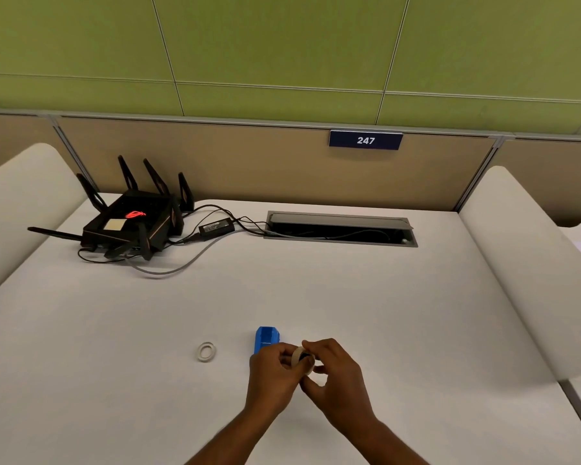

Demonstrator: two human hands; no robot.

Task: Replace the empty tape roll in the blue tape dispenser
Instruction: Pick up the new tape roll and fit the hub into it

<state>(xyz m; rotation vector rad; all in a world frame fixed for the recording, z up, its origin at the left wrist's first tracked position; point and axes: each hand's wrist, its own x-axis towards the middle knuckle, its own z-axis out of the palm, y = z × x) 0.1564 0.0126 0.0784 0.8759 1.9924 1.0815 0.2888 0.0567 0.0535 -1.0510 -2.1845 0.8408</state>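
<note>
Left fingers [287, 351]: curling around the near side of the tape roll [299, 357], gripping it low and centre in the frame
Right fingers [311, 346]: pinching the same tape roll from the right, thumb pressing along its lower rim
Left hand [272, 370]: reaching in from the bottom edge, its knuckles covering the near end of the blue tape dispenser [265, 337]
Right hand [332, 374]: meeting the left hand over the counter [383, 313], wrist angling in from the lower right
Tape roll: sitting upright between both hands, pale outer band showing around a dark middle, just right of the dispenser
Blue tape dispenser: lying on the counter directly above the left hand in the frame, touching or nearly touching it; I cannot tell which
Empty roll [206, 351]: lying flat on the counter, left of the dispenser and apart from it
Router [131, 223]: standing at the upper left of the counter, its antennas sticking up, a red logo glowing on top
Power adapter [216, 226]: resting just right of the router
Cable hatch [341, 228]: standing open at the counter's far centre
Number plate [365, 140]: reading 247 on the partition above
</note>
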